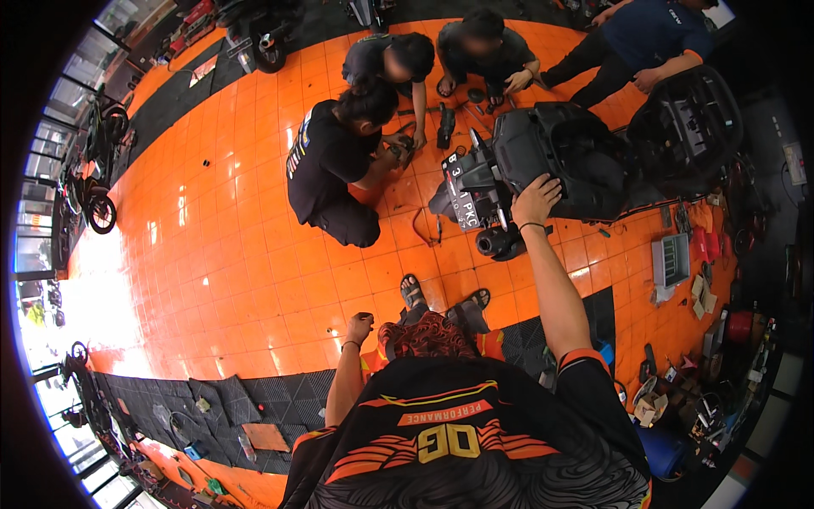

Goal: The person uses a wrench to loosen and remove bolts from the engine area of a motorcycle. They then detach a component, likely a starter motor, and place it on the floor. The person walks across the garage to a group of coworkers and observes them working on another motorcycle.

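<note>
My right arm reaches forward, and my right hand (pixel 537 200) lies on the dark rear body of a motor scooter (pixel 555 148), fingers stretched over its edge. Just left of that hand are the scooter's licence plate (pixel 460 191) and tail. Below it sits the exhaust muffler (pixel 500 243). The seat or storage lid (pixel 691 119) stands raised at the far side. Down by my waist, my left hand (pixel 359 327) is curled closed, away from the scooter. A dark bit shows at its fingers, too small to make out.
A person in a black shirt (pixel 326 170) crouches left of the scooter, handling a small part with another crouching person (pixel 381 64). Others are beyond the scooter. A power tool (pixel 445 125) and a red cable (pixel 421 227) lie on the orange floor. A grey parts tray (pixel 671 260) lies right.
</note>
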The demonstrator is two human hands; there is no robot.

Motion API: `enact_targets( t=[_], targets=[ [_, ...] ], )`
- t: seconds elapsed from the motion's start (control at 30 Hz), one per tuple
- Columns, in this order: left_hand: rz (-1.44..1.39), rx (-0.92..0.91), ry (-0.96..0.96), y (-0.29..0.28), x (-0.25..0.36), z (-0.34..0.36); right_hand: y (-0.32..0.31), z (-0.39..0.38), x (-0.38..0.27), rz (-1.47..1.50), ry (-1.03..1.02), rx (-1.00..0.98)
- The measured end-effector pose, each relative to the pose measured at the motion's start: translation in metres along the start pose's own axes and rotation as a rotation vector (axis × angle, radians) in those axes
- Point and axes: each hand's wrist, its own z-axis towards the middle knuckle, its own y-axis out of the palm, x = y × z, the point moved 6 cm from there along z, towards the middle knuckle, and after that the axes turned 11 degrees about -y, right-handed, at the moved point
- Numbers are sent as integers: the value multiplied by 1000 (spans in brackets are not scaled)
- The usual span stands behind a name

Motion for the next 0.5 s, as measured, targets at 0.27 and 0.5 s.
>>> enact_targets(
  t=[0.27,0.5],
  targets=[
    [16,12,15,4,4,-1,-1,1,3,6,3,-10],
    [4,15,-1,2,2,0,-1,1,4,21,2,22]
  ],
)
